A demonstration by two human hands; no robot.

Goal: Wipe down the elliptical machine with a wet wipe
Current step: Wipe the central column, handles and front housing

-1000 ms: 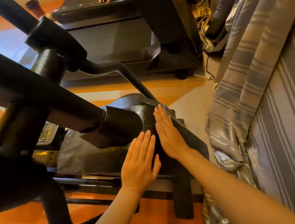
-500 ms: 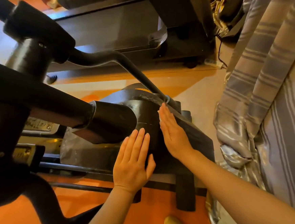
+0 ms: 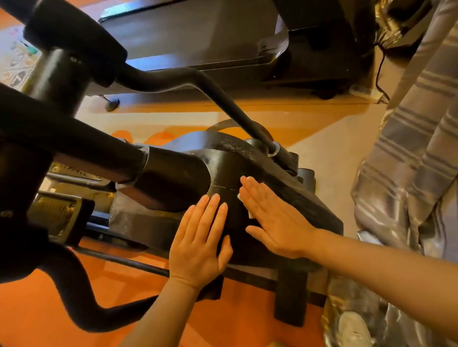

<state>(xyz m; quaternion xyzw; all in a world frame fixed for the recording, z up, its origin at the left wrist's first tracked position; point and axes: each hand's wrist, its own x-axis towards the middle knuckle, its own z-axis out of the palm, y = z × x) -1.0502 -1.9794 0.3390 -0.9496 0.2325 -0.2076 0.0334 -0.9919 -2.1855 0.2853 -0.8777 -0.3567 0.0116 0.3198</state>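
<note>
The black elliptical machine fills the view; its rounded housing [image 3: 283, 194] sits low in the middle, with thick black bars crossing from the left. My right hand [image 3: 273, 218] lies flat with straight fingers on the housing's sloped top and presses a white wet wipe [image 3: 250, 212] against it; only a small edge of the wipe shows under the palm. My left hand [image 3: 200, 242] rests flat on the housing's near side, fingers straight and pointing up, holding nothing.
A dark treadmill [image 3: 206, 34] stands on the orange floor behind the elliptical. Grey striped curtains [image 3: 431, 134] hang close on the right. A thin black crank rod [image 3: 228, 102] runs down to the housing. My feet [image 3: 352, 336] show at the bottom right.
My right hand has slid a little down and toward me along the housing top with the wipe under it. My left hand stays flat on the near side. The view has shifted.
</note>
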